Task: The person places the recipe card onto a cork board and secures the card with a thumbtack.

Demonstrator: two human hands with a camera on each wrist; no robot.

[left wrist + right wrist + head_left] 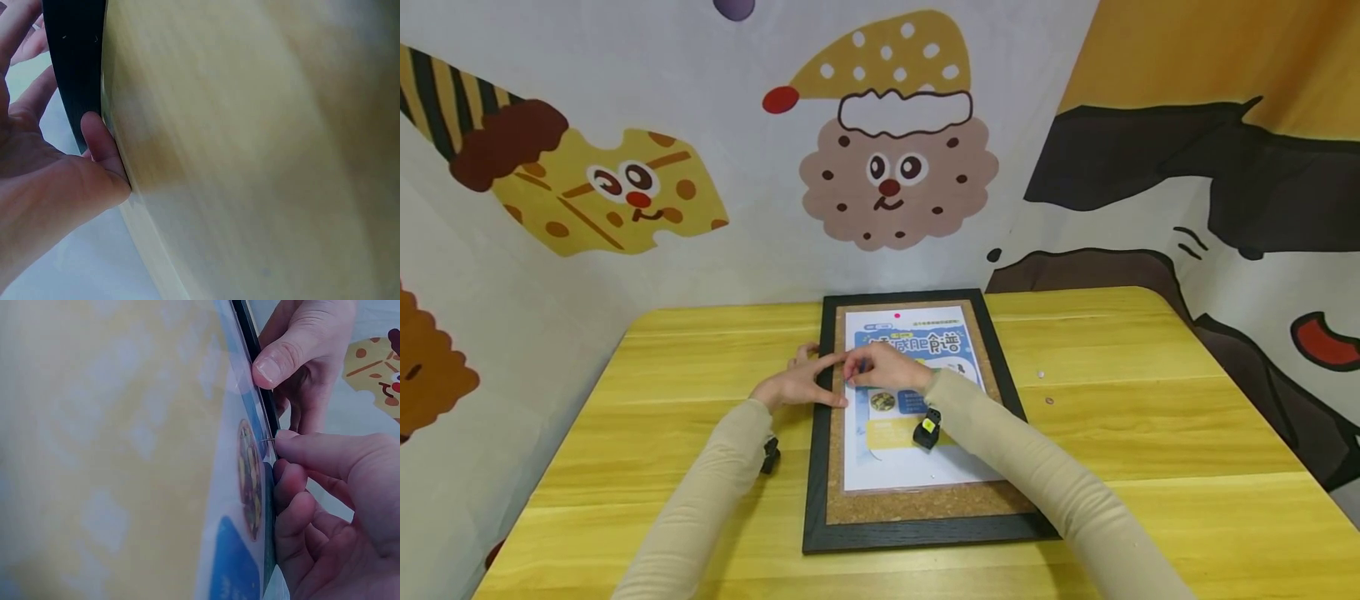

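A printed poster sheet [895, 471] lies on a cork board [925, 506] with a black frame [925, 537]. My right hand [887, 367] is over the sheet's left edge, pinching a thumbtack [269, 440] between thumb and fingers. In the right wrist view its thin metal point faces the sheet; its head is hidden by the fingertips. My left hand [797, 382] lies with spread fingers across the frame's left side, its thumb touching the sheet's edge. A pink tack [897, 316] sits at the top middle of the sheet.
The board lies on a yellow wood-grain table [1150, 417], its far edge near the cartoon-printed wall cloth [737, 267]. To the right of the board are a small whitish piece [1041, 375] and a small reddish piece [1049, 401].
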